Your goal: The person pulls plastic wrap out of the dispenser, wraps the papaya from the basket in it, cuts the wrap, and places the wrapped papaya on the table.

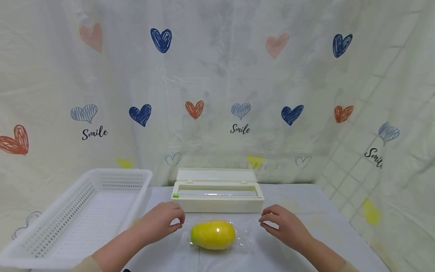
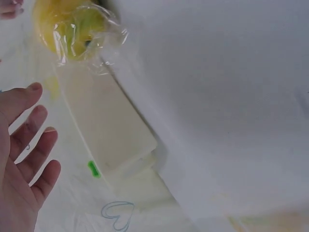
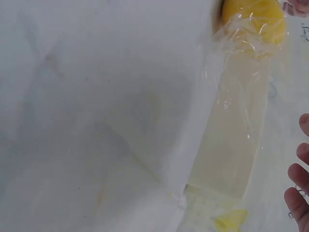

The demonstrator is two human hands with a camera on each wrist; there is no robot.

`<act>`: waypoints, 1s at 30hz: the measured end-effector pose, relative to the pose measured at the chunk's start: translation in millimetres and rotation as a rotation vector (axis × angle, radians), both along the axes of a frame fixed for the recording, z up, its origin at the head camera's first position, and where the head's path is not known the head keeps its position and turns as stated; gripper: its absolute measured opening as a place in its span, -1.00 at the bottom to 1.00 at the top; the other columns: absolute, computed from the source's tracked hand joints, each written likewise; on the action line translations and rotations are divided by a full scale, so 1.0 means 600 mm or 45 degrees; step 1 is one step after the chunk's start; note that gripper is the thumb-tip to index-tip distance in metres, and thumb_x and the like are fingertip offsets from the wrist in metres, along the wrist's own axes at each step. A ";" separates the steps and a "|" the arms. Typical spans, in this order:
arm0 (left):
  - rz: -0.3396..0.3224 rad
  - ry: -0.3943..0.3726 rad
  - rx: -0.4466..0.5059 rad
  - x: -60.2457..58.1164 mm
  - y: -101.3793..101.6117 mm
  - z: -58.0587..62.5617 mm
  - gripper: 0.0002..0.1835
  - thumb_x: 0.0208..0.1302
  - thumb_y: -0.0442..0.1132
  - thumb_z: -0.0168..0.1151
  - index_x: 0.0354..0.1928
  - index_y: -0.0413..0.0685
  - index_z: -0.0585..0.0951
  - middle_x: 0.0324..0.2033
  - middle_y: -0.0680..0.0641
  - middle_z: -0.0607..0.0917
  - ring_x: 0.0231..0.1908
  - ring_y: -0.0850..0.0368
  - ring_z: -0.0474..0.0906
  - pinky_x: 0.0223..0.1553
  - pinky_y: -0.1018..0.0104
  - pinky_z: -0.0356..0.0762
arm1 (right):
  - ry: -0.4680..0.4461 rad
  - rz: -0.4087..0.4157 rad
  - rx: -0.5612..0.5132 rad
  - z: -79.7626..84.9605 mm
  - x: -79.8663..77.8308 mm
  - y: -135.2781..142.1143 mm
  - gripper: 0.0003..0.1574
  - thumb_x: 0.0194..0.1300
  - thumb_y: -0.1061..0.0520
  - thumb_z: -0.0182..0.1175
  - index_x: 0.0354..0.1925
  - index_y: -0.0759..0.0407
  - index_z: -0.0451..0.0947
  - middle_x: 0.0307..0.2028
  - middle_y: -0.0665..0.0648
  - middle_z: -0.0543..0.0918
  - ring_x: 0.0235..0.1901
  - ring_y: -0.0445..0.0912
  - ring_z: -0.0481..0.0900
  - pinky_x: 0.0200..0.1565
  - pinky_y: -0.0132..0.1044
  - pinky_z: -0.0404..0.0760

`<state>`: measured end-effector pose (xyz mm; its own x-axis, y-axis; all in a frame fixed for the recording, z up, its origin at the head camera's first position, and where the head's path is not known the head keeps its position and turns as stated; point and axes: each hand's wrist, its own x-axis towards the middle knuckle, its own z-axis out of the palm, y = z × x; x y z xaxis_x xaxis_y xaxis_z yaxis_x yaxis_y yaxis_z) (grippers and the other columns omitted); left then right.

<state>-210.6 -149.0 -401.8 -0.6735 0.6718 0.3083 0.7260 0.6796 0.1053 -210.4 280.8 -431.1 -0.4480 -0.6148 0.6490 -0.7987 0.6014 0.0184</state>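
A yellow fruit with a greenish end, resembling a papaya or mango (image 1: 213, 235), lies on the table wrapped in clear plastic film (image 1: 242, 238). To its left, my left hand (image 1: 165, 219) is held with loosely bent fingers, apart from the fruit. On the other side my right hand (image 1: 283, 226) hovers, its fingers also relaxed and touching nothing. Behind the fruit stands a white cling film dispenser (image 1: 217, 206) with its lid (image 1: 216, 175) raised and a roll inside. The left wrist view shows the wrapped fruit (image 2: 72, 29) near the left fingers, with a gap between.
A white plastic basket (image 1: 136, 204) with perforated walls stands at the left of the table. The table (image 1: 306, 204) is covered in a pale sheet. A curtain (image 1: 217, 75) printed with hearts hangs behind and along the right side.
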 end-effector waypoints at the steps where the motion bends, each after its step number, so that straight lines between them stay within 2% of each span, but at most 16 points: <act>1: -0.007 0.003 -0.006 0.002 -0.001 -0.002 -0.87 0.16 -0.23 0.43 -0.37 0.19 0.65 -0.40 0.30 0.56 -0.29 0.28 0.50 -0.17 0.22 0.52 | 0.004 0.019 0.005 -0.001 0.004 0.000 -0.52 -0.17 0.24 0.58 -0.27 -0.19 0.67 -0.21 -0.18 0.59 -0.21 -0.22 0.56 -0.13 -0.47 0.54; 8: -0.052 0.040 -0.082 0.010 0.003 -0.023 -0.83 0.10 -0.24 0.45 -0.42 0.21 0.63 -0.38 0.30 0.58 -0.29 0.24 0.47 -0.23 0.26 0.45 | 0.011 0.114 0.089 -0.019 0.017 0.000 -0.62 -0.08 0.20 0.58 -0.31 -0.15 0.66 -0.22 -0.19 0.59 -0.23 -0.23 0.55 -0.18 -0.41 0.57; 13: -0.094 0.082 -0.102 0.010 0.006 -0.036 -0.77 0.06 -0.24 0.49 -0.46 0.26 0.60 -0.37 0.28 0.57 -0.32 0.24 0.45 -0.29 0.30 0.40 | 0.011 0.153 0.125 -0.033 0.014 0.001 -0.78 0.09 0.11 0.51 -0.32 -0.13 0.66 -0.22 -0.17 0.60 -0.23 -0.22 0.56 -0.17 -0.38 0.58; 16: -0.090 0.091 -0.124 0.008 0.007 -0.042 -0.76 0.04 -0.23 0.49 -0.47 0.28 0.59 -0.37 0.28 0.56 -0.32 0.24 0.43 -0.30 0.31 0.39 | 0.007 0.158 0.165 -0.037 0.009 -0.002 -0.86 0.16 0.07 0.46 -0.34 -0.14 0.67 -0.23 -0.16 0.60 -0.23 -0.20 0.57 -0.18 -0.35 0.58; 23: -0.025 0.075 -0.216 -0.008 0.016 -0.060 -0.78 0.05 -0.16 0.49 -0.50 0.33 0.60 -0.40 0.28 0.54 -0.33 0.25 0.41 -0.27 0.32 0.38 | 0.004 0.179 0.298 -0.038 -0.003 -0.014 -0.70 -0.04 0.19 0.56 -0.36 -0.14 0.68 -0.25 -0.08 0.62 -0.23 -0.14 0.57 -0.19 -0.31 0.59; 27: -0.013 0.065 -0.242 -0.012 0.021 -0.059 -0.77 0.04 -0.18 0.51 -0.50 0.32 0.60 -0.41 0.26 0.54 -0.32 0.24 0.41 -0.29 0.32 0.36 | 0.016 0.170 0.336 -0.042 -0.005 -0.019 -0.72 -0.03 0.18 0.55 -0.38 -0.14 0.69 -0.26 -0.07 0.62 -0.21 -0.14 0.57 -0.17 -0.32 0.58; 30: -0.011 0.067 -0.217 -0.012 0.020 -0.059 -0.76 0.02 -0.18 0.52 -0.49 0.29 0.59 -0.40 0.25 0.56 -0.31 0.23 0.43 -0.28 0.30 0.38 | -0.027 0.130 0.379 -0.043 -0.004 -0.024 -0.72 -0.02 0.16 0.55 -0.37 -0.16 0.68 -0.26 -0.11 0.60 -0.23 -0.17 0.54 -0.18 -0.34 0.58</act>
<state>-217.5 -136.8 -437.0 -0.6537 0.7229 0.2239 0.7331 0.6783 -0.0494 -213.0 266.4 -456.8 -0.3861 -0.8187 0.4250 -0.8566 0.4892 0.1641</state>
